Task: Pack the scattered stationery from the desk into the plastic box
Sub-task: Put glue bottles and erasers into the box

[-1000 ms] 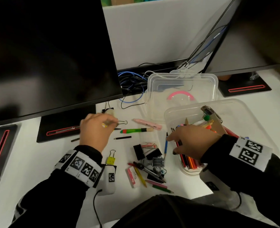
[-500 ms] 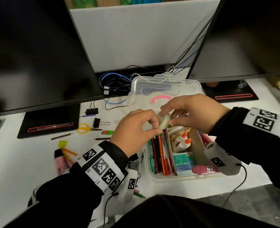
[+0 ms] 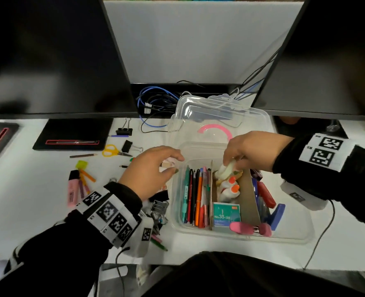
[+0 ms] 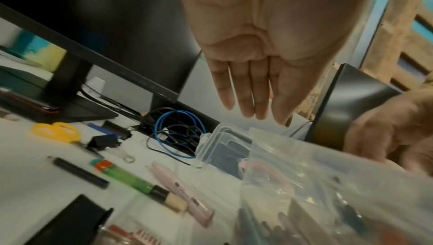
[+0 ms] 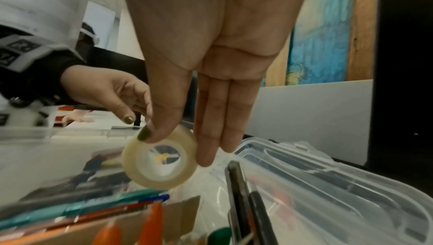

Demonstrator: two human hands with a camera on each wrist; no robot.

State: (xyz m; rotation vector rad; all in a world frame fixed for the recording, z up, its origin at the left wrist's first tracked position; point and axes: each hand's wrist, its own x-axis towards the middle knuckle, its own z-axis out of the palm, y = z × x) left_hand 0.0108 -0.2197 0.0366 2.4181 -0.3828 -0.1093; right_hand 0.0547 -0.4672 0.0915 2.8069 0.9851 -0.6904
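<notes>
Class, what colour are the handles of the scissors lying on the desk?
Yellow. The scissors show best in the head view.

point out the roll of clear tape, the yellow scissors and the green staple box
roll of clear tape (image 5: 160, 163), right wrist view, its front ring.
yellow-handled scissors (image 3: 109, 150), head view, the handle loops.
green staple box (image 3: 226, 213), head view, its printed top.

Plastic box (image 3: 301, 232) right of scissors (image 3: 111, 151) and highlighter (image 3: 72, 190), lid (image 3: 250, 118) behind it, pens (image 3: 195, 202) inside its left compartment
</notes>
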